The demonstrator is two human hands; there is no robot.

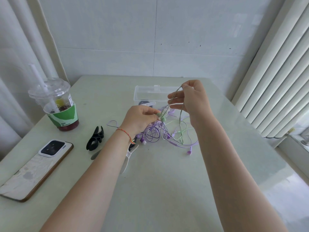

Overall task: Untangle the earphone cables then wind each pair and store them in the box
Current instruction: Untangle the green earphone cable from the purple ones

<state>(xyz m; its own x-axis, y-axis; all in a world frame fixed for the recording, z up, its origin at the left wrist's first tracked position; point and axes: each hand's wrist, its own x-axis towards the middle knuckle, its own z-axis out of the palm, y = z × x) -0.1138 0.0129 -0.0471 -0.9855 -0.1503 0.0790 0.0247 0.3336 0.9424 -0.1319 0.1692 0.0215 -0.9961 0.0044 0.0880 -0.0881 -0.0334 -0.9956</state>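
Just before the box (147,94), left hand (138,120) pinches green earbuds (161,115); right hand (192,97) grip lifts green cable (180,114). Purple cables (153,134) tangled beneath on worktop (167,181). Risk: pulling hard tightens knots.

Two bare forearms, no sleeves in view. Left hand (139,118): thin braided string bracelet (124,133) round the wrist, red-orange thread with a small knot or tassel showing green and yellow at the underside. Right hand (192,97): no bracelet or watch visible. Nails short, unpainted as far as visible.
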